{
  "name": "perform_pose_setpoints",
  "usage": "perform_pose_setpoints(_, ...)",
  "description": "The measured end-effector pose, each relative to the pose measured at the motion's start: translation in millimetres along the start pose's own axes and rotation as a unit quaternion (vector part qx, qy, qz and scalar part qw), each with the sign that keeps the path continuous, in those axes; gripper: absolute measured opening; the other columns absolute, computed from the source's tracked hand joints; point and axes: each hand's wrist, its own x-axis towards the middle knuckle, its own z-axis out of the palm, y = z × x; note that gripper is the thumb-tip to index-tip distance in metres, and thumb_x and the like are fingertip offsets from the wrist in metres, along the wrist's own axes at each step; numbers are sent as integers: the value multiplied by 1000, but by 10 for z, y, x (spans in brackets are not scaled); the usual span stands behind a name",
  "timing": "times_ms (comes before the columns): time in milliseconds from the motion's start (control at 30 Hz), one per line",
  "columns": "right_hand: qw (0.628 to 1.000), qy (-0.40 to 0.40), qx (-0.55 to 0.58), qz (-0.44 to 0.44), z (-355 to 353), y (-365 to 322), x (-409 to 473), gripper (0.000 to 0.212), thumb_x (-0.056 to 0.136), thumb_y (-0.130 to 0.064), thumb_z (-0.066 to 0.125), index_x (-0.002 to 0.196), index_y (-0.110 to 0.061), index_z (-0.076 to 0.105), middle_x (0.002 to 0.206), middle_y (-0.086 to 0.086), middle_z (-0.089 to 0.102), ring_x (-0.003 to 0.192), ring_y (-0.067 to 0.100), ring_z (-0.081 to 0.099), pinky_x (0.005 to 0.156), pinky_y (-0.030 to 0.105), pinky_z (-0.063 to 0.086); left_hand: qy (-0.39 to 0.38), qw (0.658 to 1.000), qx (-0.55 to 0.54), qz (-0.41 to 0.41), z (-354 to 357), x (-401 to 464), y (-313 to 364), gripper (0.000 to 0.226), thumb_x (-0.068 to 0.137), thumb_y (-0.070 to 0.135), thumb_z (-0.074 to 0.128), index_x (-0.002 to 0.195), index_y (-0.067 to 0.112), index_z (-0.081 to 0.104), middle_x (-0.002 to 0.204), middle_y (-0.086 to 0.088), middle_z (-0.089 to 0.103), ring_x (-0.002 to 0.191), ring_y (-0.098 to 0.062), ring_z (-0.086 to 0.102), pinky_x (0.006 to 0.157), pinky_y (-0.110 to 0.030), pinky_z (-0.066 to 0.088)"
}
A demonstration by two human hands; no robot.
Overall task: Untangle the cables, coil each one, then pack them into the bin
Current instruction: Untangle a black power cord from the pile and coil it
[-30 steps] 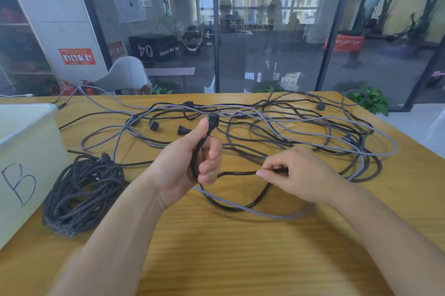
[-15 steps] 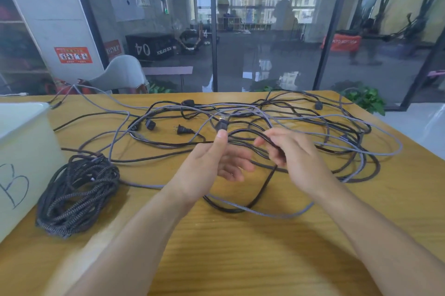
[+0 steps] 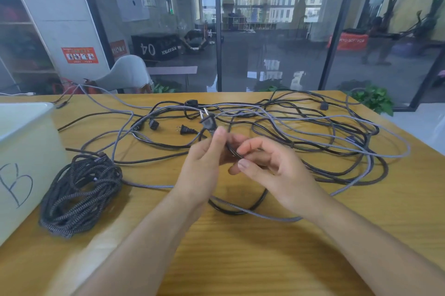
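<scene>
Above the middle of the light wooden tabletop (image 3: 240,259), a thin black power cable (image 3: 232,151) is held between both hands. Its black two-pin plug (image 3: 209,122) is pinched just below the head by the thumb and fingers of the left hand (image 3: 204,163), prongs tilted up and away. The same cable is gripped a little further along by the curled fingers of the right hand (image 3: 269,165), which touches the left. Behind the hands, a loose tangle of black and grey braided cables (image 3: 301,132) is spread over the tabletop, with another black plug (image 3: 186,130) lying near it. A coiled dark braided cable (image 3: 81,192) is laid at the left, just beside the white plastic bin marked "B" (image 3: 24,163).
</scene>
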Motion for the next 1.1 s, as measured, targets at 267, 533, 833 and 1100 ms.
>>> perform_pose_setpoints(267,962,-52,-262,-61,-64,11,-27,25,109,-26,52,94,-22,73,75,-19,64,71,5,59,61,13,36,50,991,-124,-11,-85,29,93,46,110,42,35,88,11,60,100,-18,77,102,-32,75,91,-38,53)
perform_pose_setpoints(533,970,-111,-207,-60,111,92,-30,23,109,-29,53,95,-18,68,68,-2,58,63,21,53,64,38,47,-28,993,-111,-35,-67,-23,164,47,110,47,36,74,19,49,65,-2,53,71,-23,61,63,-39,38)
perform_pose_setpoints(833,870,-182,-447,-98,-228,357,158,45,103,-64,39,101,-30,68,103,-21,62,104,-2,55,120,36,25,-122,961,-231,-92,-183,-64,383,48,103,46,41,60,26,36,53,9,16,46,-11,11,46,-26,14)
perform_pose_setpoints(1100,914,-19,-392,-103,-727,276,286,17,90,-55,64,94,-39,69,111,-22,71,126,2,58,117,50,36,-229,937,-229,-133,-329,-34,367,45,95,49,50,57,28,38,52,10,14,44,-11,10,45,-25,14)
